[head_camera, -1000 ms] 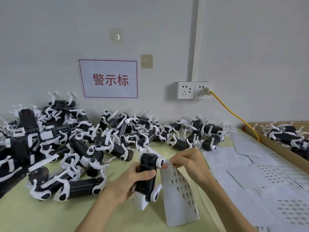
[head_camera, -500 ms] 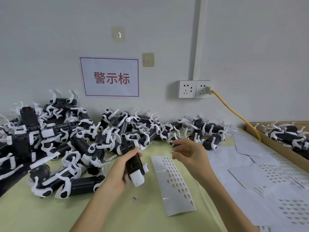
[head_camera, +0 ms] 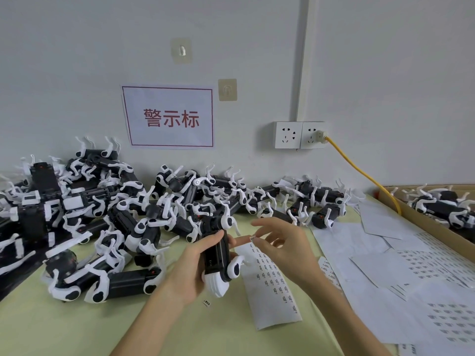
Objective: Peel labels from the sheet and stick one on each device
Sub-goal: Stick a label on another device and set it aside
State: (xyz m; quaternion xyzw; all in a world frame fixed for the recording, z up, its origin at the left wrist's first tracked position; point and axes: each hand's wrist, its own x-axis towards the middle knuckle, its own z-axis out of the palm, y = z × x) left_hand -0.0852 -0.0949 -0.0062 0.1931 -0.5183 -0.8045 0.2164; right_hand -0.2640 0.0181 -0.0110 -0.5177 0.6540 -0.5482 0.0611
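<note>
My left hand grips a black device with white legs and holds it upright above the yellow-green table. My right hand is just to the right of the device and pinches a small peeled label at its fingertips, close to the device's side. The label sheet lies flat on the table under and behind my right hand, with rows of small labels on it. A single loose label lies on the table below the device.
A big heap of the same black-and-white devices fills the table's left and back. A cardboard box at the right holds more devices. Used white sheets cover the table's right side. A yellow cable runs from the wall socket.
My left hand has turned the device upright and brought it toward the centre. My right hand, with a peeled label at its fingertips, has moved close to the device. The sheet lies on the table.
</note>
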